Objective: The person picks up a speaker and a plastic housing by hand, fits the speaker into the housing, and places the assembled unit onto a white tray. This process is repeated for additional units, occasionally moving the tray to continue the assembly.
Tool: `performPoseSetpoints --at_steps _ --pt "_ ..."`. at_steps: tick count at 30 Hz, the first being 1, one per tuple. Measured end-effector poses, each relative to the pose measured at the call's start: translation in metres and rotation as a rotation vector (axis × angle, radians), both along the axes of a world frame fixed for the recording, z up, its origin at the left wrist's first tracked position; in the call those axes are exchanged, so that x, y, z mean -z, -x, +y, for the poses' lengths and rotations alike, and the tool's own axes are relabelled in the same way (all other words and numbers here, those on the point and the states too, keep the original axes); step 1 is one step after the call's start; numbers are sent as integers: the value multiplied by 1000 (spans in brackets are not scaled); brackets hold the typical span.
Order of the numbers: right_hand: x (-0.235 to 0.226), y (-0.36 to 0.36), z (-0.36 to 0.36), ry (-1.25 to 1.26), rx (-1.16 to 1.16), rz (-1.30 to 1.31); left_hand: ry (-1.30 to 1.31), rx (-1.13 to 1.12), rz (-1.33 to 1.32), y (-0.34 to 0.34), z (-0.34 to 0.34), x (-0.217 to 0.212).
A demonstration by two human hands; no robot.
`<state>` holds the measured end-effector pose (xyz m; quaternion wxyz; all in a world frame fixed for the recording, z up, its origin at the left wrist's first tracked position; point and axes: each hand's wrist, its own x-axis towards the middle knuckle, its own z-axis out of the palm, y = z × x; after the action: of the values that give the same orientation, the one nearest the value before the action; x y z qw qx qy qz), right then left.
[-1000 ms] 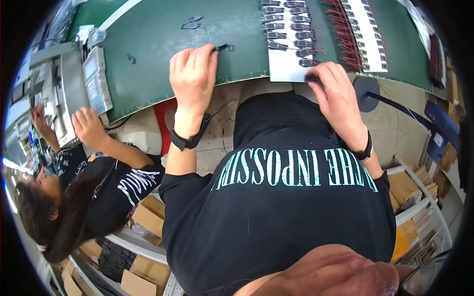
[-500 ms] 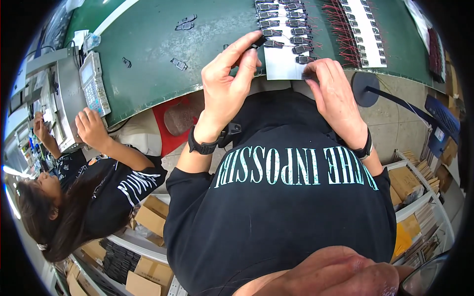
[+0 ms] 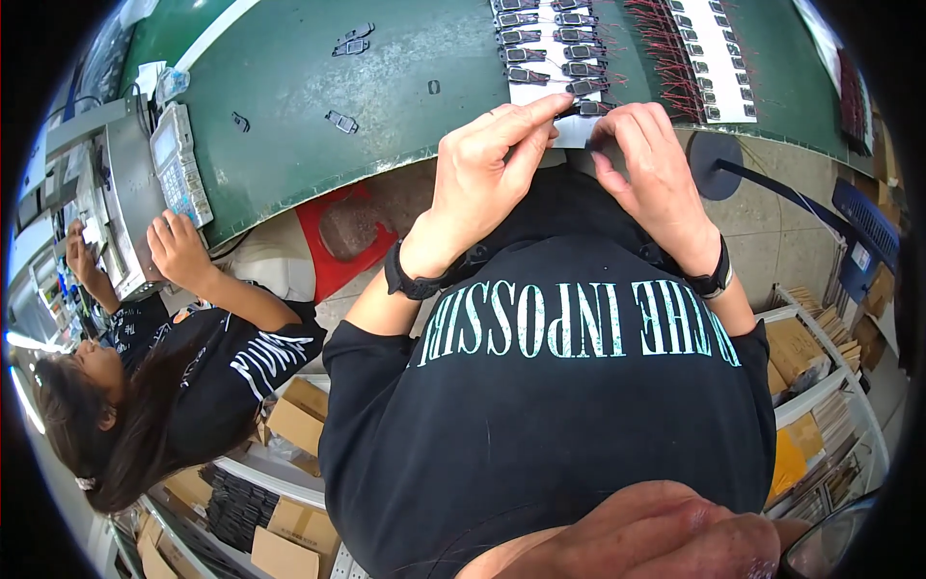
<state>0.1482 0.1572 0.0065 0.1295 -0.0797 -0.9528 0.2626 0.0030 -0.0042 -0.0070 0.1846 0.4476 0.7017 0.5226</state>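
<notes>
Your left hand (image 3: 490,162) pinches a small black part (image 3: 567,112) over the white strip (image 3: 525,95) at the surface's (image 3: 289,106) near edge, likely for easy reach; whether your curled right hand (image 3: 660,172) grips anything, you cannot tell.

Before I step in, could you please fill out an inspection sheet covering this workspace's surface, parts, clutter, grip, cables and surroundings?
Surface: green worktable, pale marks on top.
Parts: left white strip carrying two columns of black rectangular modules; right white strip also bears modules.
Clutter: loose black pieces scattered left of the strips.
Grip: left hand appears to pinch a small dark part near the left strip's near end; right hand curls beside it, contents unclear.
Cables: thin red wires along the right strip.
Surroundings: co-worker at left; cardboard boxes on shelving.
</notes>
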Motion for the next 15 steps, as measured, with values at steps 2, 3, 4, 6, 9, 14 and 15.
performPoseSetpoints --at_steps 2,3,4,6,9,14,15 --pt "1 -2 -1 4 -6 20 11 6 3 0 1 1" --pt "2 -3 -2 11 -21 42 -25 -28 -85 -1 1 4" --pt "2 -3 -2 18 -36 65 -62 -63 -172 -2 2 6" --pt "-1 -11 0 119 -12 109 -102 -99 -255 -2 2 8" --pt "-7 -13 2 326 38 194 -81 -50 -490 -2 0 5" --pt "-13 -2 1 345 149 134 -4 2 -503 9 6 -1" --pt "-10 -2 3 242 86 147 -21 -17 -491 10 5 -1"
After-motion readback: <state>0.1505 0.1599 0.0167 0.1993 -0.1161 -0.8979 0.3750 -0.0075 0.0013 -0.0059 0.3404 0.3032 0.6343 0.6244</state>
